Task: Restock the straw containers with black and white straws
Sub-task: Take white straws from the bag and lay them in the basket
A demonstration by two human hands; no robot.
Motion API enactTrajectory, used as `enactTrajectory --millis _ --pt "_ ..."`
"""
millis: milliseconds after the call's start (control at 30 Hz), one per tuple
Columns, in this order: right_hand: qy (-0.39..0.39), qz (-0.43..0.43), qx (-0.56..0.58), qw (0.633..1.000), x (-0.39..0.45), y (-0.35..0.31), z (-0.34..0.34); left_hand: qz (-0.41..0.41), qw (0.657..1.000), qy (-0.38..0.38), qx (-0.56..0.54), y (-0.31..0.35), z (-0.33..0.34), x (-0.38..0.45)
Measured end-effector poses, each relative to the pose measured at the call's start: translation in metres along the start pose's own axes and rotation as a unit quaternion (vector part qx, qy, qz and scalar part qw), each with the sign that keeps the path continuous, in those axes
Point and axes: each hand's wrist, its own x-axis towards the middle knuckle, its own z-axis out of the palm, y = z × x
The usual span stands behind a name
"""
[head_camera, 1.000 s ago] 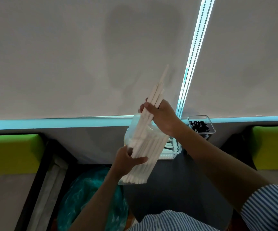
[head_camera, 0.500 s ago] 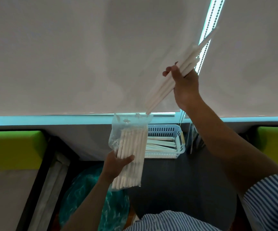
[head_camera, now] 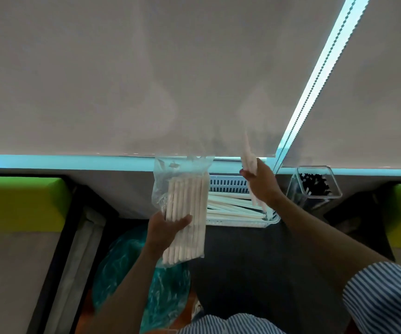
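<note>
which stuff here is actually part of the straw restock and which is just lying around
Part of the job:
- bag of white straws, held by the left hand
- white straws gripped by the right hand
- white basket
- clear container of black straws

Just lying about:
- teal plastic bag
- green cushions

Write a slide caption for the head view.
Right hand lowers white straws toward basket; left hand holds bag.

Your right hand holds a motion-blurred bunch of white straws, so their number is unclear. Your left hand and its bag hide the basket's left end. The bottom edge cuts off your striped sleeves.
</note>
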Motion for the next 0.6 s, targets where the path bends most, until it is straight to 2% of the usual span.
enactTrajectory --millis 133,300,600 --pt "-0.08 -0.004 -0.097 0.992 0.002 0.033 0.028 -0.003 1.0 0.009 -0.02 0.0 -0.007 0.011" --pt "-0.184 0.016 -0.218 0.958 0.012 0.061 0.057 -0.017 0.999 0.031 -0.033 0.0 -0.017 0.019" --pt "-0.262 0.02 -0.359 0.895 0.023 0.076 0.106 -0.037 0.998 0.04 -0.036 -0.005 -0.033 0.018"
